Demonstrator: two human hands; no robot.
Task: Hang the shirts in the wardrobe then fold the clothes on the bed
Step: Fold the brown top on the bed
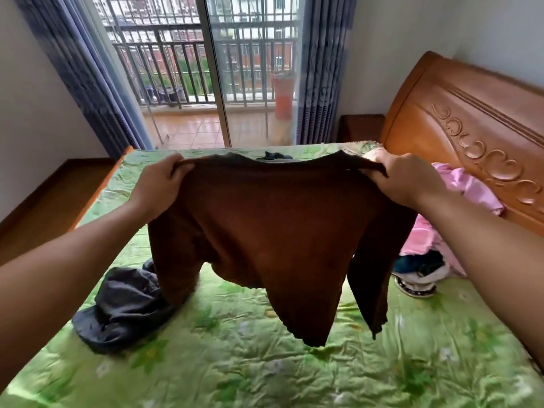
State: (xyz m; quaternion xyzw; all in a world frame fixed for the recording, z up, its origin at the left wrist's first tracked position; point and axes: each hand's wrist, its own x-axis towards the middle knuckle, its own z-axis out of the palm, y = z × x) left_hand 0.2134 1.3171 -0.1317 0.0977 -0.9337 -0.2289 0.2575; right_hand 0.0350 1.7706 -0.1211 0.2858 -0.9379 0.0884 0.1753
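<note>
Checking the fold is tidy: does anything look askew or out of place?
The brown top, held up by the left hand and right hand, hangs lopsided, its hem slanting. A grey garment lies crumpled on the green bedspread.

Blue curtains (85, 83) flanking a sliding glass door (217, 92), balcony railing (164, 72) beyond, dark nightstand (360, 128) beside one curtain.

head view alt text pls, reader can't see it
A person's left hand and right hand hold a brown long-sleeved top up by its shoulders over a green floral bedsheet. A dark grey garment lies at left, pink clothes by the wooden headboard at right.
</note>
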